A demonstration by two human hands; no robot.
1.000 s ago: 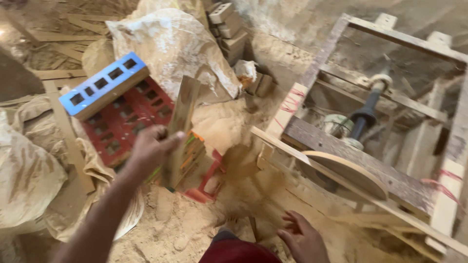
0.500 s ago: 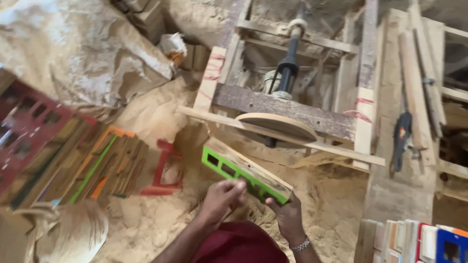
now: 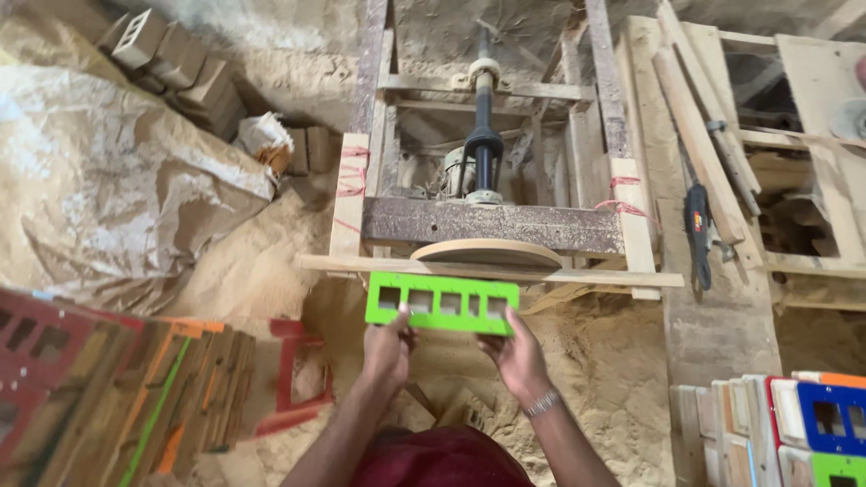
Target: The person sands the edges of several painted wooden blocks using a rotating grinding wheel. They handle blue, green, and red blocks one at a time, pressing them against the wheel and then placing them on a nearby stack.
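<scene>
green cutout board [image 3: 442,303], a flat rectangular piece with a row of square and narrow openings, is held level in both hands just in front of the wooden machine frame [image 3: 487,221]. left hand [image 3: 390,347] grips its lower left edge, fingers curled shut around it; right hand [image 3: 516,353], a metal bracelet [image 3: 541,404] at the wrist, clamps the lower right edge the same way. the board's top edge lies just beside the round wooden disc [image 3: 487,252] that sits under a thin plank [image 3: 595,275] across the frame. behind the disc a black shaft [image 3: 484,135] runs back through the frame. sawdust [image 3: 271,261] covers the ground. stacked painted boards [image 3: 135,388] lie at the left, a big pale sack [image 3: 117,189] above them, more coloured boards [image 3: 812,424] at the lower right.
</scene>
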